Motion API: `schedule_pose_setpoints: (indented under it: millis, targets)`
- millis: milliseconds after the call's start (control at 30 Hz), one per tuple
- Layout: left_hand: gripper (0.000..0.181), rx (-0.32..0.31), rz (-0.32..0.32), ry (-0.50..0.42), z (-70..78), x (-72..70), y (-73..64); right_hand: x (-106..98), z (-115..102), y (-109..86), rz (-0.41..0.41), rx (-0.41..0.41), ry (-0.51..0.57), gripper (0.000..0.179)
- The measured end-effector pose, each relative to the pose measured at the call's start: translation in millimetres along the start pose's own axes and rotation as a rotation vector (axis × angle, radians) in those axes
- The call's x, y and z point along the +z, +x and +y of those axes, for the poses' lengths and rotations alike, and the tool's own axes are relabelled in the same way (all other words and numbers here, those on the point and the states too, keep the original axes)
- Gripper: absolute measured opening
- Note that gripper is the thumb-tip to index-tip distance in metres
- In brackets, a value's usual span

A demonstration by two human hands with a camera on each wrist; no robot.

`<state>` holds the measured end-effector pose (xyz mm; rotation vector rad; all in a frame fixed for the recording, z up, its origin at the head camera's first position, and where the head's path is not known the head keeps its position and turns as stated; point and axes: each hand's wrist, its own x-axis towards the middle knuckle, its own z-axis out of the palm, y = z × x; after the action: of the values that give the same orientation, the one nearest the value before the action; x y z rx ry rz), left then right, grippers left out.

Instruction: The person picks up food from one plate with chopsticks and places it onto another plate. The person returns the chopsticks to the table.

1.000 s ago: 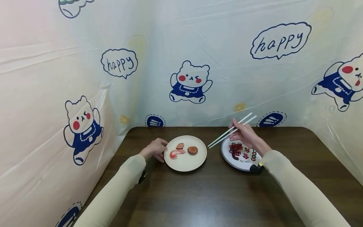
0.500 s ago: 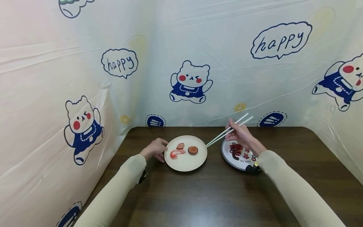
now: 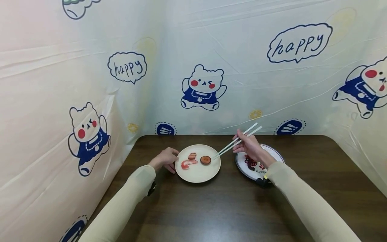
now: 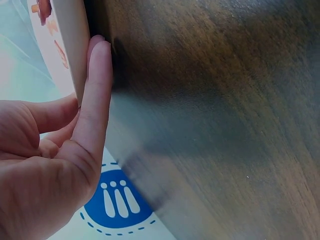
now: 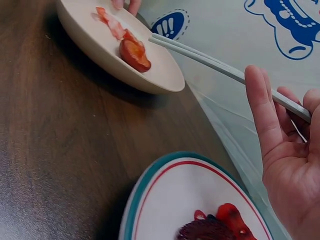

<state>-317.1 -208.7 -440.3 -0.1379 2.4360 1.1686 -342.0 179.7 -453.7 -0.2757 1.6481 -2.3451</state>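
My left hand (image 3: pixel 166 158) pinches the left rim of a cream plate (image 3: pixel 198 176); in the left wrist view the thumb is on the rim and fingers lie against its underside. On this plate are a peeled shrimp (image 3: pixel 185 164), a small striped reddish piece of food (image 3: pixel 191 156) and a round brown slice with a dark edge (image 3: pixel 205 160), perhaps mushroom. My right hand (image 3: pixel 250 148) holds a pair of pale chopsticks (image 5: pixel 210 62). Their tips are over the cream plate, just right of the round slice, with nothing seen between them. Whether they touch the plate I cannot tell.
A white plate (image 3: pixel 273 151) with a dark rim and red print stands at the right, partly under my right forearm. Dark red food (image 3: pixel 249 163) lies on it. The brown wooden table (image 3: pixel 193 211) ends at a printed cloth (image 3: pixel 242 87) behind and at the sides.
My right hand has moved left with the chopsticks, bringing their tips from beside the cream plate to over it. My left hand and the food have stayed in place.
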Motion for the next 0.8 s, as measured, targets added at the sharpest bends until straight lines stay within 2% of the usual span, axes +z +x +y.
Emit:
schedule_pose_setpoints:
  millis: [233, 500, 800]
  targets:
    - [0.038, 0.000, -0.001, -0.005, -0.2, 0.0, 1.0, 5, 7, 5.0, -0.002, 0.010, 0.011, 0.044]
    - [0.039, 0.017, -0.010, -0.005, 1.0, -0.4, -0.1, 12, 11, 7.2, -0.003, 0.008, -0.005, 0.054]
    - [0.039, 0.019, -0.011, 0.014, -0.1, -1.1, -1.3, 18, 18, 11.4, 0.004, 0.044, -0.063, 0.051]
